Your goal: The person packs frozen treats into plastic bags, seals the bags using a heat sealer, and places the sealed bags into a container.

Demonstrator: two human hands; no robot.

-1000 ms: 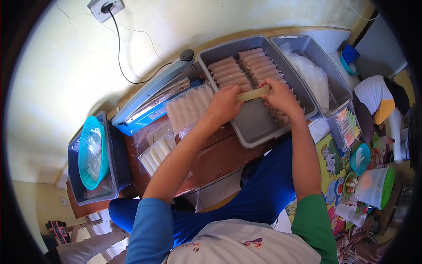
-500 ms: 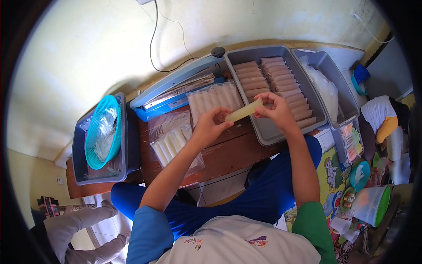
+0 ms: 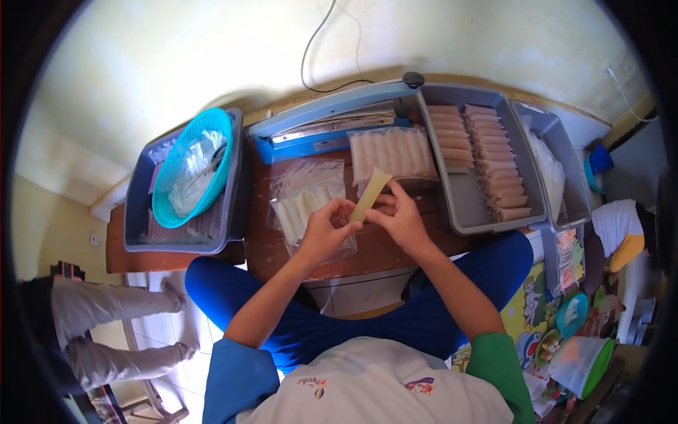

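Left hand (image 3: 326,230) and right hand (image 3: 402,218) pinch a tube (image 3: 372,192), partly hiding the near pack (image 3: 300,206); sealer (image 3: 300,148) far, tray (image 3: 462,201) right.

There are two hands, one left hand (image 3: 330,230) and one right hand (image 3: 402,215), and one pale yellow tube (image 3: 372,191). Clear packs number two: one far pack (image 3: 393,153), one near pack (image 3: 296,210). Three large tubs appear: one left tub (image 3: 176,247), one right tub (image 3: 466,203) with two rows of pinkish tubes (image 3: 497,157), one farthest-right tub (image 3: 573,187). One teal basket (image 3: 225,157); one blue machine (image 3: 332,106).
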